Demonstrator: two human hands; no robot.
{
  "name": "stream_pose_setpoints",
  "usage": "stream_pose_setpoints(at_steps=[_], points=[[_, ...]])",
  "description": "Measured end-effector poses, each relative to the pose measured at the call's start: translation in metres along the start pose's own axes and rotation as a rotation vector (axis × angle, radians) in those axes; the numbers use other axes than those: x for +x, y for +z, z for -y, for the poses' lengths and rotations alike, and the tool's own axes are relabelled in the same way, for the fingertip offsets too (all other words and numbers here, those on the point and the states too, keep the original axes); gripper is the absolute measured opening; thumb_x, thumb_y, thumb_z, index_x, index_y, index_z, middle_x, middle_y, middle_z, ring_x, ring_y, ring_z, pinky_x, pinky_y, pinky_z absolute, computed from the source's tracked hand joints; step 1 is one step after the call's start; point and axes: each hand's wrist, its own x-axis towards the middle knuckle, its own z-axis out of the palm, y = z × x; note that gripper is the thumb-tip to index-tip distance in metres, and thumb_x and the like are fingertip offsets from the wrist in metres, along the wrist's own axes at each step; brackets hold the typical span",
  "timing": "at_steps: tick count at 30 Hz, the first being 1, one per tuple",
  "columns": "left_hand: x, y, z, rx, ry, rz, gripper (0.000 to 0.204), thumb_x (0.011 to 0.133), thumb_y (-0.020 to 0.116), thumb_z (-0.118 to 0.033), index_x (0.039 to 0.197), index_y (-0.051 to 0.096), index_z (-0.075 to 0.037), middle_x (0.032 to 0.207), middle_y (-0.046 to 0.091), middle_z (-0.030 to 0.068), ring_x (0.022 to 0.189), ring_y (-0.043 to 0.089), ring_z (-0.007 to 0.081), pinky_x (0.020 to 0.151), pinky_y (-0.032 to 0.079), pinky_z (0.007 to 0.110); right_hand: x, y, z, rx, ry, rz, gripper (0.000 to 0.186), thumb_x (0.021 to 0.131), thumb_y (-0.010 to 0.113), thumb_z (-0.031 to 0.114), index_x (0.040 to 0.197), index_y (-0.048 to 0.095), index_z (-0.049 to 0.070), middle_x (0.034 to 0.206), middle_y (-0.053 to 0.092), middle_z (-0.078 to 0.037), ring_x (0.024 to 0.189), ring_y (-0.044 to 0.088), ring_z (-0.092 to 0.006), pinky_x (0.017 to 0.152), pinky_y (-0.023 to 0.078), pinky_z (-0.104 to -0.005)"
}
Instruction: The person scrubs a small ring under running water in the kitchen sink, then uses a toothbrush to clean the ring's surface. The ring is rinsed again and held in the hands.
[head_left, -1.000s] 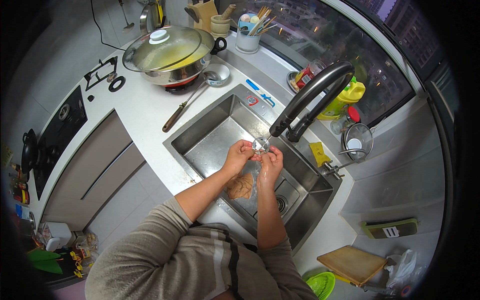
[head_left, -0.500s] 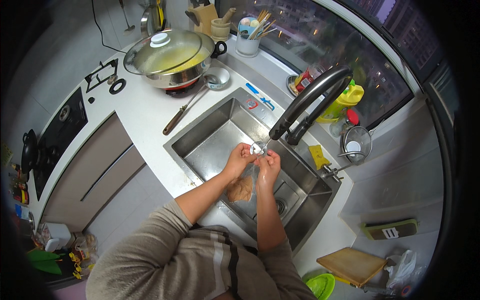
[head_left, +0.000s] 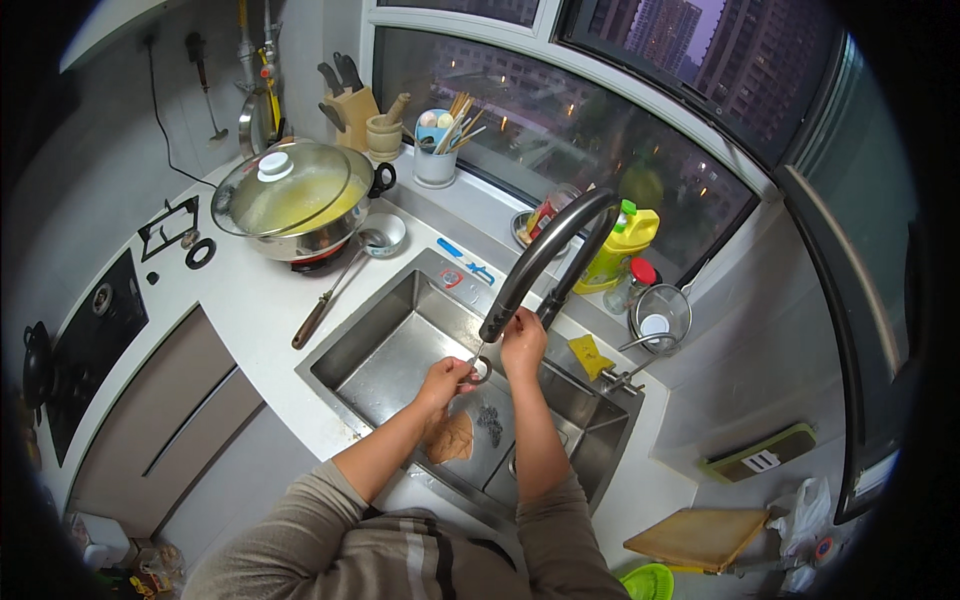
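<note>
Over the steel sink [head_left: 345, 378], my left hand [head_left: 443, 386] pinches a small round, whitish thing with a shiny rim [head_left: 482, 370], under the dark faucet's [head_left: 545, 255] spout end. What kind of thing it is, I cannot make out. A thin stream of water comes down at it. My right hand [head_left: 524, 347] is raised close beside the spout with its fingers curled; the spout partly hides the fingertips, and whether they touch it I cannot tell. On the sink floor lies a crumpled brown piece [head_left: 450, 438], with a dark speckled patch [head_left: 489, 425] next to it.
Left of the sink are a ladle [head_left: 322, 312] on a small bowl [head_left: 386, 236] and a lidded pot [head_left: 300, 205] on a burner. Behind the faucet stand a yellow jug [head_left: 625, 240], a red-lidded jar [head_left: 632, 285] and a strainer [head_left: 663, 312]. A yellow sponge [head_left: 590, 357] lies right.
My hands were together at the round thing; my right hand has let go and moved up to the spout. My left hand keeps the round thing. The view has tilted up toward the window.
</note>
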Motion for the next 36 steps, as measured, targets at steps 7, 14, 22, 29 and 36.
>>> stream_pose_setpoints(at_steps=[7, 14, 22, 29, 36], points=[[-0.011, 0.001, -0.010, -0.209, -0.133, 0.126, 0.014, 0.093, 0.045, -0.012, 0.093, 0.051, 0.001, 0.095, 0.062, 0.0138, 0.084, 0.064, 0.0225, 0.070, 0.056, 0.034, 0.020, 0.001, 0.002, -0.186, -0.082, -0.005, 0.007, 0.078, 0.062, 0.011, 0.080, 0.065, 0.005, 0.079, 0.062, -0.016, 0.072, 0.059, -0.0350, 0.066, 0.047, -0.0410], [-0.023, -0.009, -0.017, -0.286, -0.083, 0.254, 0.021, 0.095, 0.041, -0.012, 0.108, 0.045, 0.004, 0.115, 0.053, 0.0187, 0.103, 0.057, 0.0282, 0.089, 0.051, 0.038, -0.030, -0.003, 0.010, 0.180, 0.060, 0.147, 0.025, 0.075, 0.065, 0.008, 0.098, 0.061, 0.000, 0.111, 0.054, -0.017, 0.097, 0.056, -0.0299, 0.077, 0.046, -0.0365], [-0.040, -0.012, -0.019, -0.156, 0.043, 0.245, 0.021, 0.094, 0.045, -0.012, 0.110, 0.052, 0.002, 0.108, 0.059, 0.0119, 0.099, 0.059, 0.0215, 0.086, 0.051, 0.034, -0.078, -0.028, 0.024, 0.601, 0.314, 0.328, 0.008, 0.086, 0.058, 0.002, 0.092, 0.061, -0.001, 0.082, 0.061, -0.001, 0.073, 0.054, -0.0058, 0.067, 0.043, -0.0195], [-0.059, -0.009, -0.029, -0.116, 0.076, 0.252, 0.020, 0.095, 0.046, -0.016, 0.106, 0.053, -0.002, 0.104, 0.059, 0.0097, 0.097, 0.060, 0.0198, 0.082, 0.053, 0.037, -0.087, -0.033, 0.035, 0.618, 0.212, 0.239, 0.008, 0.084, 0.059, 0.004, 0.089, 0.061, -0.002, 0.080, 0.061, -0.005, 0.069, 0.056, -0.0095, 0.063, 0.045, -0.0226], [-0.071, -0.019, -0.036, -0.033, 0.146, 0.218, 0.024, 0.097, 0.041, -0.026, 0.103, 0.053, -0.005, 0.094, 0.058, 0.0052, 0.087, 0.058, 0.0156, 0.079, 0.055, 0.036, -0.076, -0.064, 0.074, 0.257, -0.027, 0.492, 0.008, 0.079, 0.063, 0.005, 0.082, 0.063, -0.002, 0.070, 0.063, -0.007, 0.060, 0.057, -0.0096, 0.056, 0.045, -0.0236]])
